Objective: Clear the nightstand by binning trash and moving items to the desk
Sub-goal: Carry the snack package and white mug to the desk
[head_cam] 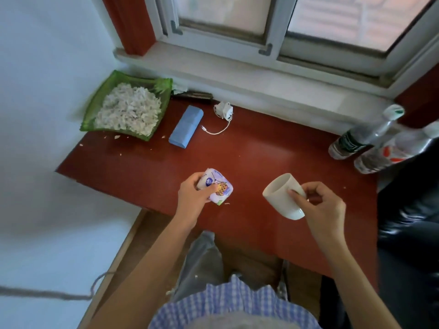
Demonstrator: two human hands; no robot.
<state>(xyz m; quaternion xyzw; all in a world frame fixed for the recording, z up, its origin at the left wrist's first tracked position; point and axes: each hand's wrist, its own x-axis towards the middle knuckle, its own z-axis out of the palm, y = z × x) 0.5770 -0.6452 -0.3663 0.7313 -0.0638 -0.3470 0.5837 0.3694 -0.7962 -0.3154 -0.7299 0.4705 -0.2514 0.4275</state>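
Note:
My left hand (193,198) grips a small printed tissue pack (219,188), lilac and white, just above the near part of the red-brown tabletop (261,148). My right hand (320,203) holds a white cup (281,195) by its lower part; the cup is tilted with its mouth toward the upper left. Both hands are near the table's front edge, about a hand's width apart.
A green dish (95,108) of white shreds sits at the back left corner. A blue flat pack (186,127) and a white charger with cable (223,112) lie behind. Two plastic bottles (351,141) stand at the right edge. A window sill runs along the back.

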